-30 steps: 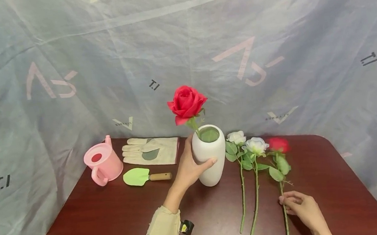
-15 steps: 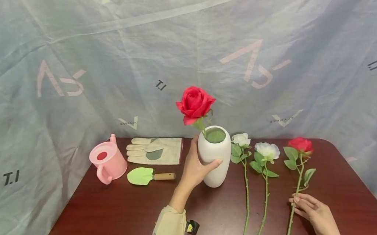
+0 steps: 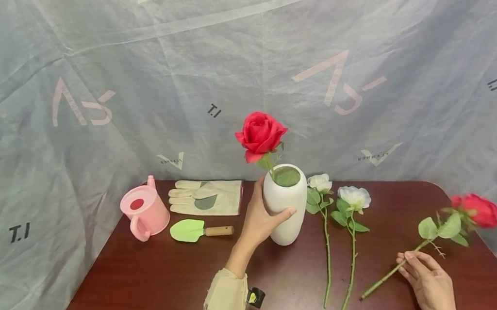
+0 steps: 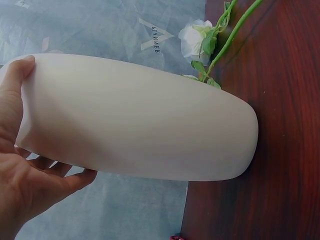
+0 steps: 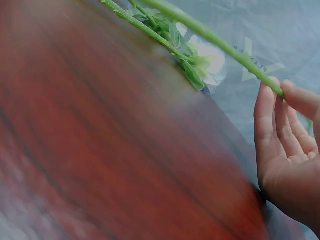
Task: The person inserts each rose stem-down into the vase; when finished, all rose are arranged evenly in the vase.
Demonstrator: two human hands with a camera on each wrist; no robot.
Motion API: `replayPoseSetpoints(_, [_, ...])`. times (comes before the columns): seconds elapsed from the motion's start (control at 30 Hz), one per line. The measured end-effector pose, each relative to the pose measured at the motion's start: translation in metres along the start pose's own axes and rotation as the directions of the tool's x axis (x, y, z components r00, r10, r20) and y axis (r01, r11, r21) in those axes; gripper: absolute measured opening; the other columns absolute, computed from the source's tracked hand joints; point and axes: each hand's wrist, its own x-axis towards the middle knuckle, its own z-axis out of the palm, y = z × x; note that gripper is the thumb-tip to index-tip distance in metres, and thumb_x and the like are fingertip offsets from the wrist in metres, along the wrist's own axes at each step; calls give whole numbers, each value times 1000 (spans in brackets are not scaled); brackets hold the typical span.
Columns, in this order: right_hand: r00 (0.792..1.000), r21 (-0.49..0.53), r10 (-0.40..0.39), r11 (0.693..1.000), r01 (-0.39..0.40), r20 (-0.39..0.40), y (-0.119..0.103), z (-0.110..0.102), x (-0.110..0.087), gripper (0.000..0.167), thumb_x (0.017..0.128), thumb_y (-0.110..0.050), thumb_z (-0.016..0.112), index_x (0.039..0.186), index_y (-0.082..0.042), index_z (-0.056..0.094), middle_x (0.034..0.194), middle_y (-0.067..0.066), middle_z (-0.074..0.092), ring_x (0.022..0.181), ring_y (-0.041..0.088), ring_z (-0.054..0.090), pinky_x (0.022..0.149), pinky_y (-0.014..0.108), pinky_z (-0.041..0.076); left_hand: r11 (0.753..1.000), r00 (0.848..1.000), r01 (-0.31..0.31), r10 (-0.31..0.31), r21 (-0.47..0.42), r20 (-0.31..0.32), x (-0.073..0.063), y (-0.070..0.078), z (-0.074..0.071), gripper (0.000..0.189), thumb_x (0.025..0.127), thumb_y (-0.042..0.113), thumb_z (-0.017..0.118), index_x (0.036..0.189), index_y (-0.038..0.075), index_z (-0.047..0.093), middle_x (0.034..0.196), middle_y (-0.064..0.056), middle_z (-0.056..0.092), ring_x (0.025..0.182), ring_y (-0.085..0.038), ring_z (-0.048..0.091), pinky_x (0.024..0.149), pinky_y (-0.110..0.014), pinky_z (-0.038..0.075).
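My left hand [image 3: 260, 220] grips a white vase [image 3: 286, 215] by its left side, thumb across the front; the left wrist view shows its fingers curled round the vase [image 4: 135, 120]. A red rose [image 3: 261, 133] leans out of the vase's mouth to the left. At the right of the table, my right hand [image 3: 429, 277] pinches the stem of another red rose [image 3: 476, 210] between thumb and fingers. That rose is tilted, its bloom to the right and its cut end pointing left toward me. In the right wrist view the pinched stem [image 5: 225, 47] runs up to the left.
Two white roses, one nearer the vase [image 3: 320, 183] and one farther right [image 3: 354, 197], lie on the dark red table [image 3: 145, 289]. To the left are a pink watering can [image 3: 152, 213], a work glove [image 3: 225, 195] and a green trowel [image 3: 189, 230]. A grey cloth [image 3: 205, 56] hangs behind.
My right hand has moved right with its rose, whose bloom swung from pointing away to pointing right. The left hand stays on the vase. The head view has shifted slightly.
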Motion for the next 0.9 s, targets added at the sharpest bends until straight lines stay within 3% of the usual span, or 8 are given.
replayPoseSetpoints(0.27, [992,-28,4,1000,-7,-124,1,5,3,17,90,7,53,85,-4,65,85,11,70,79,20,68,67,29,54,1000,1000,-10,10,-14,-4,0,-2,-1,86,72,12,79,142,8,28,126,-9,49,109,-23,51,89,-45,41])
replayPoseSetpoints(0.5, [987,-22,-62,998,60,-145,2,11,1,15,89,10,53,85,-2,62,84,12,69,79,21,68,65,32,54,1000,1000,-4,4,-18,12,0,-1,-1,86,73,13,79,142,8,27,126,-9,49,109,-23,51,88,-45,42])
replayPoseSetpoints(0.7, [983,42,-146,988,151,-112,0,25,2,18,90,14,48,84,1,59,83,15,68,76,23,68,64,32,54,1000,1000,12,-12,-6,11,0,-1,0,87,73,14,79,142,8,27,126,-8,49,109,-22,51,88,-44,42])
replayPoseSetpoints(0.9, [978,183,-194,962,204,-71,-10,48,5,17,91,14,43,89,4,57,83,18,67,76,25,67,64,32,54,1000,1000,11,-11,2,5,6,-31,7,93,71,22,81,144,17,25,129,-4,48,110,-20,51,88,-45,42])
